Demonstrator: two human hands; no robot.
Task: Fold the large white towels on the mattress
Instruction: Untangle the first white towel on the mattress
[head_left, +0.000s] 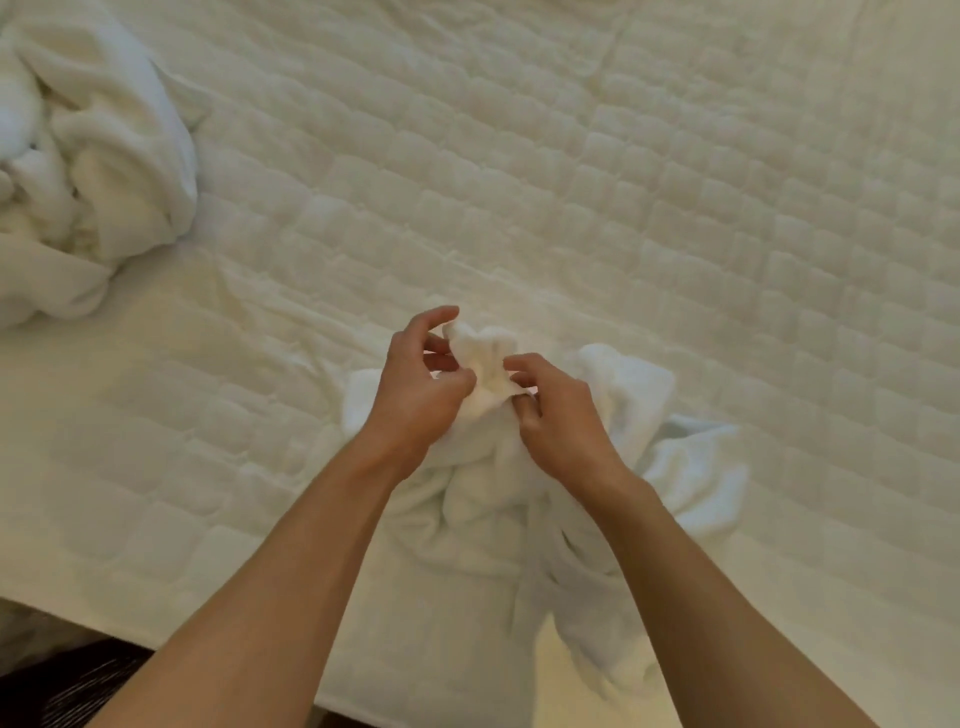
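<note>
The towel (498, 493) is white, soft and fluffy. We see it in a crumpled heap near the front edge of the mattress (649, 197), low in the middle of the view. It is not flat. It has deep folds and round bumps, and one long part trails toward us. A bunched-up bit sticks up at the far end of the heap like a little knob.

Both hands are on that knob. The left hand (415, 387) pinches it from the left, with the thumb pressed on the cloth and the fingers curled. Its first finger curves up above the cloth. The right hand (558, 413) pinches it from the right, with bent fingers gripping the cloth. The two hands are very close, with only the knob between them. Both arms are bare and reach in from the bottom.

The mattress is creamy white. Its top is quilted, with stitched lines that make rows of puffy little squares. We see some wrinkles in it beside the towel.

At the top left lies a pile (93, 171) of more white cloth. It is big, lumpy and twisted, and well apart from the towel.

In the bottom left corner, past the mattress edge, we see something dark. It is too blurry to tell what it is.
</note>
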